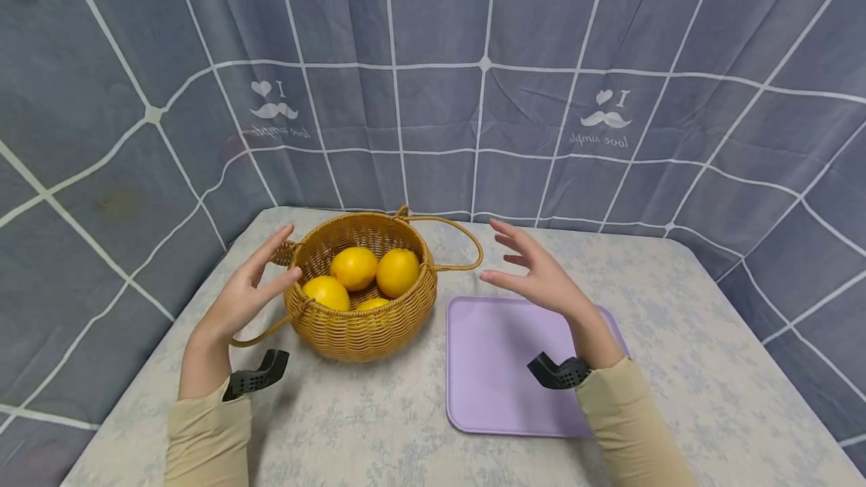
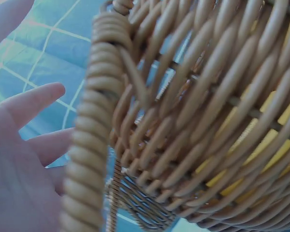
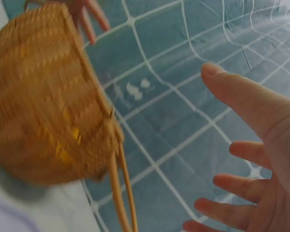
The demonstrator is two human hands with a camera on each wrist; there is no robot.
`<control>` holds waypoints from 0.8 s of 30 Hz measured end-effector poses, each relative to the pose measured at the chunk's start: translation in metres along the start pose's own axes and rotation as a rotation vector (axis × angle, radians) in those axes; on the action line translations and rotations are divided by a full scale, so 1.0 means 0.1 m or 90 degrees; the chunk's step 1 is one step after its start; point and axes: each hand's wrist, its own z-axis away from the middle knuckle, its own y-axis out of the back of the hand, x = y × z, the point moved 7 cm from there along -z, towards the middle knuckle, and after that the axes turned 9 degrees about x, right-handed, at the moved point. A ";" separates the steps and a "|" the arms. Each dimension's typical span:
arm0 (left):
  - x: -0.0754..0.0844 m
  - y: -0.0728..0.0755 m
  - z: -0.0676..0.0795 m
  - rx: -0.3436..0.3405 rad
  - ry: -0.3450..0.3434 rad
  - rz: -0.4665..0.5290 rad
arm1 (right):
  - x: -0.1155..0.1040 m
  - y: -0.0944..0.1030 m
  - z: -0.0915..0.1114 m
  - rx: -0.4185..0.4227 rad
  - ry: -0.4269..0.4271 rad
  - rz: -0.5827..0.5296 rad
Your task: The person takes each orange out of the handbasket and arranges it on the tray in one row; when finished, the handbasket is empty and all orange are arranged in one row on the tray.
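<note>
A woven wicker basket (image 1: 361,333) stands on the table with several round yellow-orange fruits (image 1: 355,267) inside. My left hand (image 1: 237,299) is raised at the basket's left side, thumb and fingers spread apart, holding nothing. In the left wrist view, the wrapped handle (image 2: 84,140) crosses in front of part of the left hand (image 2: 12,159). To the right of the basket, my right hand (image 1: 541,276) hovers over the far part of a purple tray (image 1: 507,374). Its fingers are spread and it holds nothing, as the right wrist view of the hand (image 3: 285,159) also shows.
The basket's right handle loop (image 1: 476,246) sticks out toward the right hand. A pale patterned cloth covers the table (image 1: 704,352). Blue-grey curtains (image 1: 440,111) with white grid lines hang behind the table and at both sides. Each wrist carries a black camera mount (image 1: 558,372).
</note>
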 end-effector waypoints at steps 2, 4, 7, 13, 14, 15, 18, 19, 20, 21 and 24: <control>-0.03 0.00 0.00 0.002 0.007 0.035 | -0.08 -0.05 -0.11 -0.008 0.003 -0.043; -0.07 0.01 -0.01 0.012 0.026 0.052 | -0.16 -0.11 -0.22 -0.015 0.008 -0.070; -0.14 0.01 -0.02 0.030 0.056 0.057 | -0.29 -0.21 -0.37 -0.029 0.004 -0.091; -0.29 0.01 -0.05 0.055 0.072 0.066 | -0.49 -0.44 -0.67 -0.071 0.007 -0.133; -0.32 0.00 -0.05 0.054 0.074 0.062 | -0.51 -0.48 -0.72 -0.080 0.007 -0.140; -0.34 -0.01 -0.05 0.052 0.077 0.057 | -0.53 -0.51 -0.77 -0.087 0.003 -0.148; -0.39 -0.05 -0.06 0.046 0.088 0.055 | -0.59 -0.61 -0.88 -0.105 -0.016 -0.176; -0.40 -0.06 -0.06 0.046 0.092 0.055 | -0.61 -0.64 -0.92 -0.108 -0.021 -0.176; -0.42 -0.07 -0.06 0.046 0.095 0.056 | -0.62 -0.67 -0.96 -0.111 -0.026 -0.177; -0.42 -0.08 -0.06 0.047 0.095 0.061 | -0.63 -0.70 -0.99 -0.112 -0.032 -0.177; -0.44 -0.10 -0.07 0.057 0.086 0.072 | -0.67 -0.79 -1.10 -0.115 -0.037 -0.175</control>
